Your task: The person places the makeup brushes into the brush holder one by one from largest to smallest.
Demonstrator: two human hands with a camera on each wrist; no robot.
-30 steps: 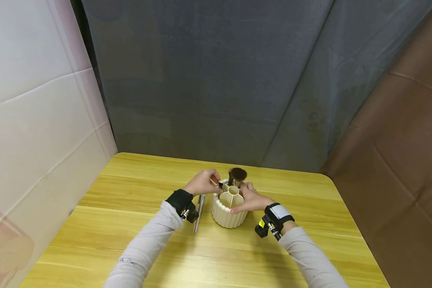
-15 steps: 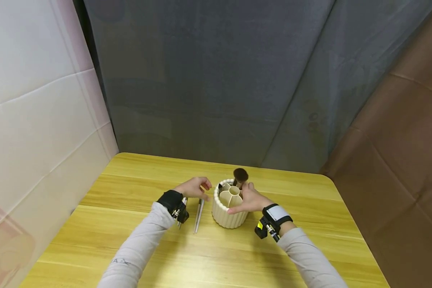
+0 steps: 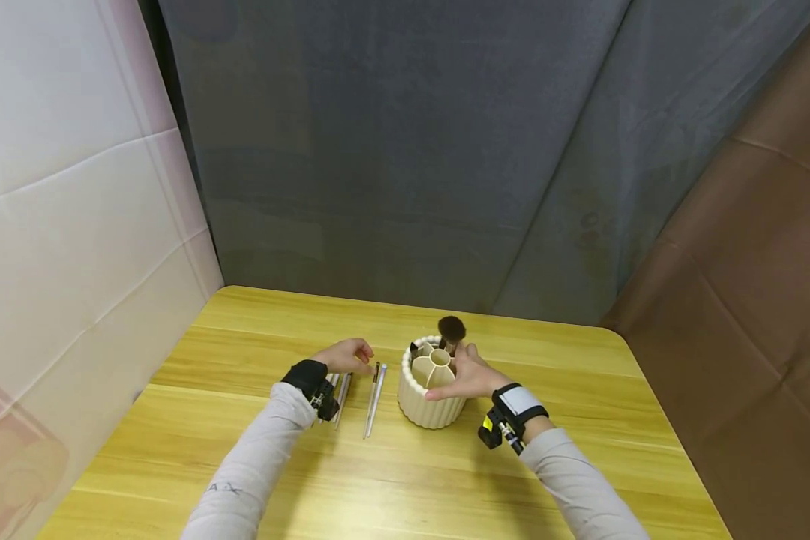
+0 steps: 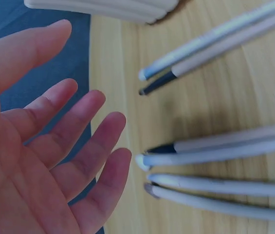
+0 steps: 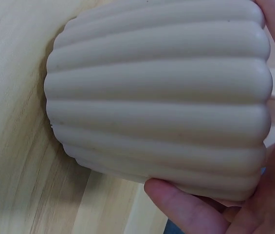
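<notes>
One brush (image 3: 450, 331) is already stood in the holder (image 3: 432, 397) gripped by the right hand (image 3: 469, 376), while several brushes (image 3: 374, 390) are left beneath the spread-fingered, empty left hand (image 3: 343, 355).

The head view looks forward and down from above the near edge of the table (image 3: 256, 330), taking in the whole top and the backdrop behind. The left wrist view sits very close over the brushes (image 4: 215, 156) lying left of centre. The right wrist view presses close against the ribbed holder (image 5: 156, 97) at the centre. Each shares its subject with the head view.
</notes>
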